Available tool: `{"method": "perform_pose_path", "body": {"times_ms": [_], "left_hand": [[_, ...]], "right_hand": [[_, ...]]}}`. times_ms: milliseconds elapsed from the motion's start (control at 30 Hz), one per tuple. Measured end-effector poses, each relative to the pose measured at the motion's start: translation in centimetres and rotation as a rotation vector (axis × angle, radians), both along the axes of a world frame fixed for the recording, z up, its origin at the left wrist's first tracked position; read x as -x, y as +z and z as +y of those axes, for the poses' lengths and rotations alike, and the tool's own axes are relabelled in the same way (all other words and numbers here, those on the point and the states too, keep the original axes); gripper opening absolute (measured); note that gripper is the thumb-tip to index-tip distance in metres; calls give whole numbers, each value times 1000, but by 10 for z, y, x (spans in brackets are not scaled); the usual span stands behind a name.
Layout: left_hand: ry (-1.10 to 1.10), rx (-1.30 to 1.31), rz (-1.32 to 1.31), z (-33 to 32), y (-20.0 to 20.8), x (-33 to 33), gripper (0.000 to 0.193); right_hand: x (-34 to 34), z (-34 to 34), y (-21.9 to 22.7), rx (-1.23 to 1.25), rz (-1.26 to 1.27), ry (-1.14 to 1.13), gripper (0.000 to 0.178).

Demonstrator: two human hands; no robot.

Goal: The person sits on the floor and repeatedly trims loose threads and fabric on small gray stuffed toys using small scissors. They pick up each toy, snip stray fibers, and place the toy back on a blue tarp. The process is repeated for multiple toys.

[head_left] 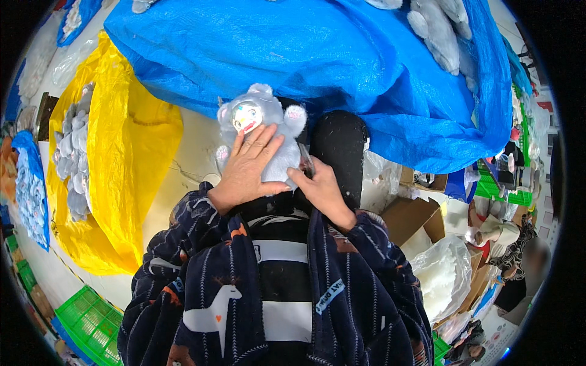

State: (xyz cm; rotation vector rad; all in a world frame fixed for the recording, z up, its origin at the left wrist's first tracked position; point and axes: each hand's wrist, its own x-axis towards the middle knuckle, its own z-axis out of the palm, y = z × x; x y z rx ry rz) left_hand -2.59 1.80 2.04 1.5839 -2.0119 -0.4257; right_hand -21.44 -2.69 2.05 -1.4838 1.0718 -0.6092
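A pale grey plush toy (282, 160) with round ears, raised paws with pinkish pads and a printed doll-like face lies on my lap. My left hand (247, 171) holds it across the belly, its fingers spread over the fur up to the chin and its thumb along the lower edge. At the toy's lower right side my right hand (323, 189) is closed, thumb against bent fingers. A small dark, partly shiny thing shows beside those fingers, too hidden to name.
Ahead of my knees spreads a large blue sheet (293, 55), with grey plush pieces (436, 36) at its far right. A yellow sack (116, 158) at left contains more grey plush pieces (73, 158). An open cardboard box (409, 219), a bag of white stuffing (442, 277) and a green crate (91, 323) stand around.
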Motion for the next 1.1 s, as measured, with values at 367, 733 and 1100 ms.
{"method": "perform_pose_path", "body": {"times_ms": [367, 733, 1100], "left_hand": [[487, -576, 1172, 77, 3, -13, 26], [279, -749, 2021, 47, -18, -14, 42], [367, -491, 1304, 29, -32, -29, 29]], "right_hand": [[-4, -5, -4, -492, -86, -46, 18], [-5, 7, 2, -342, -35, 66, 17], [4, -2, 35, 477, 248, 26, 24]]}}
